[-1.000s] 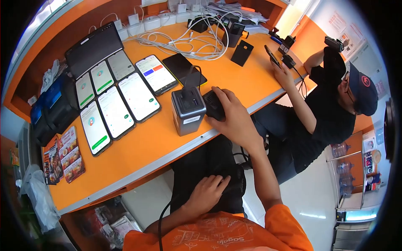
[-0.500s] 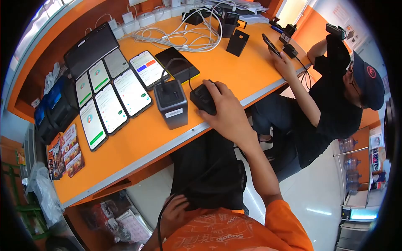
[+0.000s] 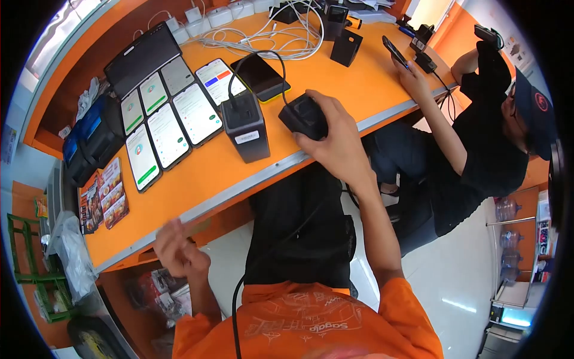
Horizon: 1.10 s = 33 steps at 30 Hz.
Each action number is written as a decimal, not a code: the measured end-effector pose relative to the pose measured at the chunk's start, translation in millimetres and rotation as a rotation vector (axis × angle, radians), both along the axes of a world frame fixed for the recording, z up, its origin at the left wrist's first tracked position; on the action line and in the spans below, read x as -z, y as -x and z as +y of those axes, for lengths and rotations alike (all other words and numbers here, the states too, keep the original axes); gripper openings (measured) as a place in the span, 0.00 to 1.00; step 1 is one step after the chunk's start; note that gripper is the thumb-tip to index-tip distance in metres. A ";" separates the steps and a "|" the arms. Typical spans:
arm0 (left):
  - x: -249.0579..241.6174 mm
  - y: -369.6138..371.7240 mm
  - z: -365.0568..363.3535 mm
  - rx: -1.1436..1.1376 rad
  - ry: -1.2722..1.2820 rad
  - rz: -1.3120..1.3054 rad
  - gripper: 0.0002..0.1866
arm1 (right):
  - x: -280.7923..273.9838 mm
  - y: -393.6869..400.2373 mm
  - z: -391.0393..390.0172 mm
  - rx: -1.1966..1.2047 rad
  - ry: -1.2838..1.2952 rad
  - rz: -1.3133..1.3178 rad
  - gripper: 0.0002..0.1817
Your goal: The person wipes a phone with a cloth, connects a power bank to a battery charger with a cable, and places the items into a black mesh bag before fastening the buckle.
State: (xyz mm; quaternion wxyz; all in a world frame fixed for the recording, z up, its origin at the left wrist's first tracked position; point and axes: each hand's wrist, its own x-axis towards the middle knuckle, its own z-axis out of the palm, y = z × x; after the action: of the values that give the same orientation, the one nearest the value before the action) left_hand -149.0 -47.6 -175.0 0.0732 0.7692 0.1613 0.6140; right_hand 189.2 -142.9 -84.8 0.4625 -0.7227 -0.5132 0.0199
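Observation:
My right hand (image 3: 339, 140) grips a small black box-shaped device (image 3: 306, 117) at the table's front edge, thumb on the near side and fingers over the far side. A short black cable (image 3: 263, 52) loops from it to a taller dark box (image 3: 246, 134) with a white label, standing just left. Low on the left, my left hand (image 3: 181, 250) hovers by the table edge, slightly blurred, its fingers loosely bent and apart with nothing visible in them. Several phones with lit screens (image 3: 167, 133) lie in rows left of the tall box. Behind it rests a dark-screened phone with a yellow edge (image 3: 261, 76).
A large dark tablet-like panel (image 3: 143, 60) lies behind the phones. White cables (image 3: 281, 45) tangle at the back near a black box (image 3: 346, 48). Printed cards (image 3: 113, 197) lie at the left. To the right sits a person in black (image 3: 442, 161), holding a phone (image 3: 394, 52).
My left hand has risen from my lap to the left, near the table edge. My right hand stays on the small device, its fingers now lower around the side. The view has shifted slightly.

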 end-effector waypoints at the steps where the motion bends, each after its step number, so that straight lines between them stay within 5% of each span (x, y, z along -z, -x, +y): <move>1: -18.1 -15.4 -2.4 -0.022 0.055 0.051 0.19 | 0.3 2.1 -4.7 -0.009 -0.019 -0.014 0.38; 5: -62.6 -97.5 19.5 0.316 0.366 0.009 0.48 | -9.2 6.7 -18.2 0.015 -0.059 0.008 0.42; 7: -73.0 -125.9 20.7 0.304 0.478 0.111 0.59 | -9.3 8.7 -22.9 0.012 -0.088 0.083 0.44; 10: -68.2 -156.8 28.4 0.246 0.497 0.203 0.62 | -7.0 8.7 -26.5 -0.006 -0.129 0.201 0.46; 13: -70.3 -167.3 22.8 0.537 0.925 0.040 0.55 | -6.2 11.4 -28.6 -0.088 -0.198 0.358 0.48; 22: -54.5 -163.8 15.6 0.586 0.976 0.103 0.37 | -0.3 28.2 -25.2 -0.364 -0.261 0.746 0.51; 23: -53.2 -160.0 13.3 0.773 1.110 0.084 0.35 | -3.9 32.2 -26.6 -0.368 -0.276 0.763 0.50; 27: -49.2 -156.6 -13.6 1.149 1.282 -0.126 0.34 | -14.1 42.5 -34.1 -0.359 -0.314 0.730 0.47; 33: -48.8 -154.2 -44.9 1.346 1.434 -0.303 0.36 | -23.7 53.0 -57.7 -0.324 -0.250 0.658 0.41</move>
State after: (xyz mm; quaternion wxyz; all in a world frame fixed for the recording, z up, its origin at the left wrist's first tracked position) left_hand 5.2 -92.5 -126.2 0.8738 0.3875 0.0130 0.2936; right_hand 136.2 -200.6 -61.1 0.6779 -0.5254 -0.4432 0.2609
